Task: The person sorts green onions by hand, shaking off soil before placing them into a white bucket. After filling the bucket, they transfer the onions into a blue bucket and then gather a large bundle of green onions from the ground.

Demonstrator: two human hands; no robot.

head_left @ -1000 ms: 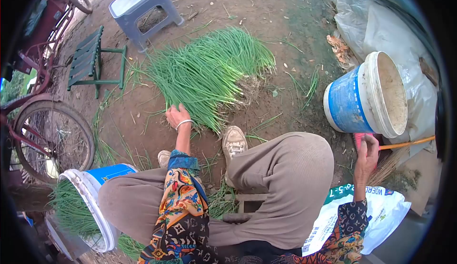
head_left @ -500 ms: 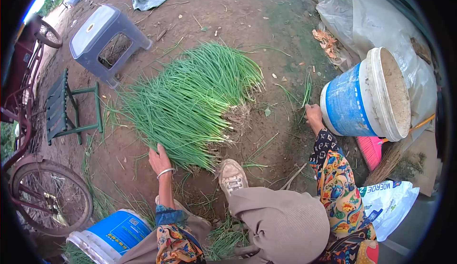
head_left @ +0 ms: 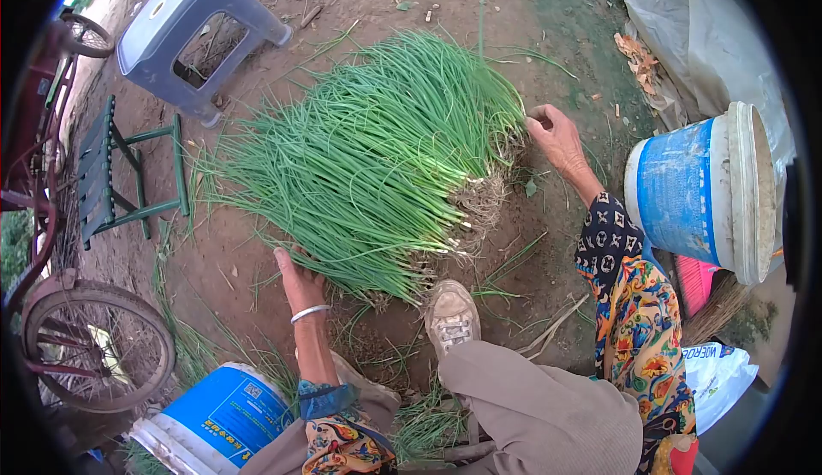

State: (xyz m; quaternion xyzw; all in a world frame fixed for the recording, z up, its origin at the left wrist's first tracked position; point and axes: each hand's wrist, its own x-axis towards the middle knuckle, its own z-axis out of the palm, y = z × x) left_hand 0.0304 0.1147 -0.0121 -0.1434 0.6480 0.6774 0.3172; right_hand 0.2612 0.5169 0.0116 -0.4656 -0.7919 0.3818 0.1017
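A broad pile of green onions (head_left: 368, 158) lies on the bare soil, leaves toward the left and pale roots toward the right. At the pile's lower left edge is my left hand (head_left: 301, 285), wearing a silver bracelet, its fingers apart and touching the leaves. My right hand (head_left: 561, 145) is at the upper right of the pile, fingers pinched on a few thin onion stalks beside the root ends.
Around the pile are a grey plastic stool (head_left: 193, 34), a green folding stool (head_left: 128, 171), a bicycle-type wheel (head_left: 98, 346), a blue and white bucket (head_left: 227, 415), another bucket (head_left: 685, 188), a pink broom (head_left: 695, 282) and my shoe (head_left: 452, 316).
My right hand has moved up and left from beside the right bucket to the pile, bringing thin stalks along. My left hand stays at the pile's lower edge. The view has shifted.
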